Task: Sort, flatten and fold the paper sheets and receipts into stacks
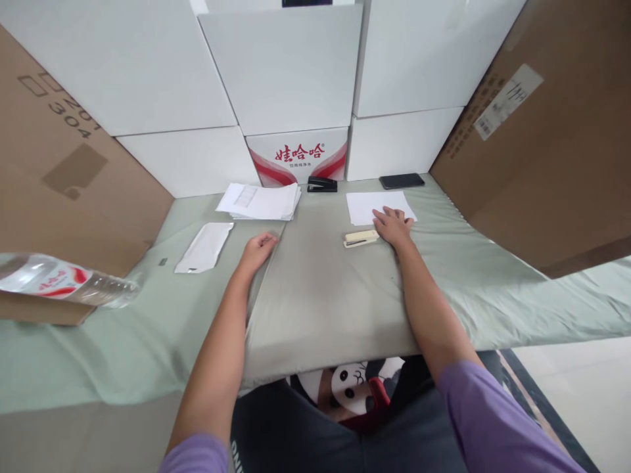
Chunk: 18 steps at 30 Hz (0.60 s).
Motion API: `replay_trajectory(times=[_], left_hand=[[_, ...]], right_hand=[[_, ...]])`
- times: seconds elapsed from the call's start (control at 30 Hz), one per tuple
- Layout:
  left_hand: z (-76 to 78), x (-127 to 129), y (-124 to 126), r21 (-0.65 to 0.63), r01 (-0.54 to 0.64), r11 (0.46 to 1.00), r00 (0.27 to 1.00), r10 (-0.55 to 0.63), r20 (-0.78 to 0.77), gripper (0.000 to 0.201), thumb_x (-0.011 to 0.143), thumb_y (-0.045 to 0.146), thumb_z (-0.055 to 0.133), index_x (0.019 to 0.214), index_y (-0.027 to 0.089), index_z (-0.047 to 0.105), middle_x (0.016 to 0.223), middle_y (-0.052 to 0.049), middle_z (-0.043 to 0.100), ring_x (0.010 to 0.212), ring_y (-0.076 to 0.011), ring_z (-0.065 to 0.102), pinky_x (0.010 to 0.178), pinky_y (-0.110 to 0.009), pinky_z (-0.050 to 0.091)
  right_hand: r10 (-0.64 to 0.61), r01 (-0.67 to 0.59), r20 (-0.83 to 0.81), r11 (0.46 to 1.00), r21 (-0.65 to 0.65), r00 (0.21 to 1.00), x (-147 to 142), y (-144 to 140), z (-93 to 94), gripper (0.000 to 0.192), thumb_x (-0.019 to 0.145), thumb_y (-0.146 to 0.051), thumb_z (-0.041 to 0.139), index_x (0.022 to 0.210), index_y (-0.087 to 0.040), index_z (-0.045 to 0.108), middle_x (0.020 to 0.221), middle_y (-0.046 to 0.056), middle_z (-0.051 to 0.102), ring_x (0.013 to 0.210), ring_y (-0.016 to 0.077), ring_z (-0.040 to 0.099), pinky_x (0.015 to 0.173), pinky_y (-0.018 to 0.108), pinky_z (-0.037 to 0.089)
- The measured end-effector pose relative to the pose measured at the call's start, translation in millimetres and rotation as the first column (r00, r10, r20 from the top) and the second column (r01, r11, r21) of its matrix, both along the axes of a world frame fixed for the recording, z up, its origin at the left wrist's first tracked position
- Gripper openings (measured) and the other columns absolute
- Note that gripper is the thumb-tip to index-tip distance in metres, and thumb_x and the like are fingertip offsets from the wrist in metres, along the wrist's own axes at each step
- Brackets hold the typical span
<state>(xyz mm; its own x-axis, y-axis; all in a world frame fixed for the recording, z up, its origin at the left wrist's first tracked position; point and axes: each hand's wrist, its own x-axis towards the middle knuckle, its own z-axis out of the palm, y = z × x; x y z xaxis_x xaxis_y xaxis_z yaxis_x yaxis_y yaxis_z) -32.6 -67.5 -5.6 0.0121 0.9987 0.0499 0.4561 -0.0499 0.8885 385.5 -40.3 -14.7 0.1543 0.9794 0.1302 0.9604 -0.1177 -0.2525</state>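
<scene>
- head view: the left hand (pixel 257 249) rests on the worktop (pixel 320 295), which is covered by a pale green cloth; the fingers are curled loosely together and hold nothing.
- the left hand lies at a fold line in the cloth, between a flat white pouch (pixel 205 247) on its left and a cream stapler (pixel 361 238) well to its right.
- the right hand (pixel 393 225) lies palm down with its fingers spread apart, the fingertips on the near edge of a white sheet (pixel 374 203); it grips nothing.
- the cream stapler lies flat on the cloth just beside the right hand, on its left, touching or nearly touching the thumb side; which one cannot be told.
- a paper stack (pixel 260 200) lies farther back, beyond the left hand, its sheets slightly fanned.
- a black stapler (pixel 322 184) sits at the back against a red-and-white carton (pixel 298 156), between the paper stack and the white sheet.
- a dark phone (pixel 401 180) lies flat at the back right, just beyond the white sheet.
- white boxes (pixel 280 66) are stacked as a wall behind the worktop; brown cardboard (pixel 542 144) leans in at the right and more at the left.
- a water bottle (pixel 64 279) lies on its side at the far left, well apart from both hands.
- both forearms are bare, with purple sleeves (pixel 493 420) at the bottom of the frame.
</scene>
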Motion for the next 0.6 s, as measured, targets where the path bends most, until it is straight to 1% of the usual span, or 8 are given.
replay_trajectory(times=[0.1,0.17,0.23,0.3,0.37,0.43,0.53,0.6], left_hand=[[-2.9,-1,1,0.011,0.006,1.000,1.000,-0.005,-0.016,0.027,0.079,0.043,0.061,0.083,0.018,0.068,0.049,0.007,0.043,0.047,-0.0119,0.037,0.051,-0.025,0.028],[-6.8,-1,1,0.046,-0.004,0.999,0.999,0.006,-0.051,0.027,0.081,0.044,0.059,0.082,0.018,0.067,0.051,0.006,0.044,0.049,-0.0129,0.040,0.052,-0.025,0.030],[-10.6,-1,1,0.130,-0.029,0.991,0.990,0.047,-0.135,0.027,0.086,0.044,0.056,0.083,0.019,0.067,0.055,0.004,0.049,0.054,-0.0149,0.046,0.056,-0.026,0.035],[-12.5,1,2,0.230,-0.048,0.972,0.958,0.110,-0.265,0.026,0.089,0.040,0.054,0.085,0.020,0.069,0.066,-0.001,0.060,0.064,-0.0175,0.055,0.063,-0.028,0.041],[-11.6,4,7,0.306,-0.062,0.950,0.901,0.186,-0.393,0.023,0.090,0.034,0.053,0.095,0.020,0.071,0.088,-0.006,0.071,0.077,-0.0201,0.062,0.073,-0.031,0.046],[-8.3,7,15,0.350,-0.057,0.935,0.839,0.235,-0.490,0.030,0.090,0.031,0.055,0.114,0.021,0.069,0.115,-0.010,0.071,0.095,-0.0245,0.065,0.082,-0.034,0.048],[-2.6,12,32,0.345,0.005,0.939,0.764,0.219,-0.607,0.056,0.090,0.030,0.057,0.146,0.023,0.054,0.144,-0.013,0.059,0.126,-0.0326,0.054,0.094,-0.041,0.048],[-0.4,16,42,0.307,0.011,0.952,0.729,0.203,-0.653,0.063,0.092,0.032,0.055,0.153,0.024,0.046,0.142,-0.014,0.060,0.129,-0.0350,0.051,0.095,-0.043,0.048]], right_hand=[[0.018,-0.017,-0.030,0.999,0.031,0.999,3,2,-1.6,0.051,0.100,-0.047,0.032,0.144,-0.038,0.056,0.161,0.004,0.042,0.138,0.0347,0.032,0.107,0.064,0.027],[-0.041,0.052,-0.084,0.989,0.140,0.996,1,2,5.8,0.053,0.100,-0.043,0.034,0.147,-0.034,0.054,0.160,0.008,0.043,0.135,0.0360,0.034,0.105,0.063,0.029],[-0.112,0.152,-0.138,0.933,0.327,0.984,-8,-4,21.4,0.053,0.099,-0.038,0.035,0.147,-0.027,0.054,0.155,0.013,0.046,0.132,0.0362,0.037,0.103,0.059,0.031],[-0.084,0.146,-0.144,0.851,0.504,0.986,-32,-16,40.4,0.048,0.098,-0.033,0.036,0.138,-0.022,0.061,0.145,0.015,0.054,0.131,0.0350,0.040,0.104,0.056,0.029],[0.072,0.027,-0.143,0.807,0.590,0.987,-74,-37,54.1,0.041,0.097,-0.030,0.038,0.126,-0.021,0.066,0.131,0.015,0.060,0.126,0.0322,0.046,0.104,0.053,0.029],[0.316,-0.156,-0.166,0.779,0.607,0.934,-129,-61,55.6,0.033,0.096,-0.027,0.041,0.115,-0.021,0.067,0.118,0.012,0.065,0.118,0.0280,0.052,0.102,0.047,0.031],[0.612,-0.423,-0.281,0.746,0.515,0.739,-211,-94,34.7,0.024,0.094,-0.021,0.049,0.108,-0.021,0.068,0.103,0.008,0.068,0.105,0.0224,0.059,0.096,0.040,0.034],[0.660,-0.475,-0.370,0.739,0.477,0.654,-246,-105,15.3,0.022,0.093,-0.018,0.050,0.104,-0.020,0.068,0.099,0.007,0.069,0.100,0.0206,0.060,0.092,0.037,0.036]])
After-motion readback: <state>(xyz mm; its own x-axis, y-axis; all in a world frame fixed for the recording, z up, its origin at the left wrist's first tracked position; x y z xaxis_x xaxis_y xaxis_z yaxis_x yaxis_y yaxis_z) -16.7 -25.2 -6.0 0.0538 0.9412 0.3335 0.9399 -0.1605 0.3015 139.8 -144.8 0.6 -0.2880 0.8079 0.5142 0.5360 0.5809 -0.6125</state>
